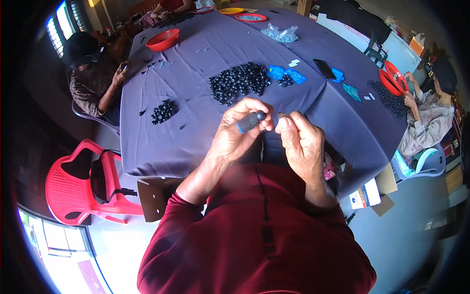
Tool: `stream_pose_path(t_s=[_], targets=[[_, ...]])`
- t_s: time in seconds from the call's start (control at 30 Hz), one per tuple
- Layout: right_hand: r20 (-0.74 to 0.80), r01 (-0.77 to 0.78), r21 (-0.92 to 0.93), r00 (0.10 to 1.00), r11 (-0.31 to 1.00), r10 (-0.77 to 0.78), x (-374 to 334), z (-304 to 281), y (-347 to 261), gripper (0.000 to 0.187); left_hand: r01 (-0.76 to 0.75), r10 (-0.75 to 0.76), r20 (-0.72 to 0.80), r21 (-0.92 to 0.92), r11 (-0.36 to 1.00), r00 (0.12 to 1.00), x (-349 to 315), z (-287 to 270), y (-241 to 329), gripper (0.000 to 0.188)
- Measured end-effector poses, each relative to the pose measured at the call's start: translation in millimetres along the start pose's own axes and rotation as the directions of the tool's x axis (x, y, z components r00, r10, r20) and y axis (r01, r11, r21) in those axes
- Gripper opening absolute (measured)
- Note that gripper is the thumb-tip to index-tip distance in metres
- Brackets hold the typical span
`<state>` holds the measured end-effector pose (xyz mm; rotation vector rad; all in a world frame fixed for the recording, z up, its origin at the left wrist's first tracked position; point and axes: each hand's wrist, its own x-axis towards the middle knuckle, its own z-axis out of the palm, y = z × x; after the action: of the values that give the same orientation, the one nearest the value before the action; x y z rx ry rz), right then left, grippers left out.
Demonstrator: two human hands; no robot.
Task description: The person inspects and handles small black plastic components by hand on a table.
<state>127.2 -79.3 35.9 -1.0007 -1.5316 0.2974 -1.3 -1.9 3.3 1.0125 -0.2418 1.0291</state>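
room dim, rim of view black; the window (54, 235) at lower left is washed out. a purple-grey cloth (196, 142) covers the table before you. your hands are raised near its front edge, close together but apart. your left hand (237, 130) pinches a round black piece (261, 115) beside a dark thumb sleeve (248, 123) with a blue band; the piece's underside is hidden. your right hand (301, 139) has thumb and forefinger closed on a dark bit (281, 115), mostly covered; its shape cannot be made out. beyond them lies a large heap of black pieces (237, 83), a smaller cluster (164, 111) to its left. a co-worker (433, 112) sits at right by red bowls (391, 79); another person (171, 6) is cut off at the top edge.
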Motion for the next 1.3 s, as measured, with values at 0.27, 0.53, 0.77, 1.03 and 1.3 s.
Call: stream_pose_path(t_s=[0.27,0.53,0.77,1.03,1.3], targets=[[0.010,-0.041,0.066,0.999,0.997,0.040,-2,6,4,0.026,-0.178,0.177,0.048,0.482,0.858,0.983,-6,6,-1,0.017],[0.085,-0.127,0.194,0.990,0.973,0.112,-5,4,8,0.020,-0.189,0.192,0.040,0.462,0.867,0.981,-7,5,-3,0.016],[0.088,-0.127,0.168,0.990,0.977,0.114,-7,5,9,0.017,-0.098,0.102,-0.009,0.206,0.974,0.995,-9,4,-6,0.018],[0.111,-0.116,0.168,0.989,0.979,0.098,-8,-2,-3,0.022,-0.037,0.038,0.013,-0.031,0.999,0.999,-8,9,-1,0.018],[0.112,0.074,-0.169,0.992,0.983,-0.055,-7,-1,1,0.019,-0.056,0.070,-0.056,0.217,0.974,0.996,-10,6,0,0.019]])
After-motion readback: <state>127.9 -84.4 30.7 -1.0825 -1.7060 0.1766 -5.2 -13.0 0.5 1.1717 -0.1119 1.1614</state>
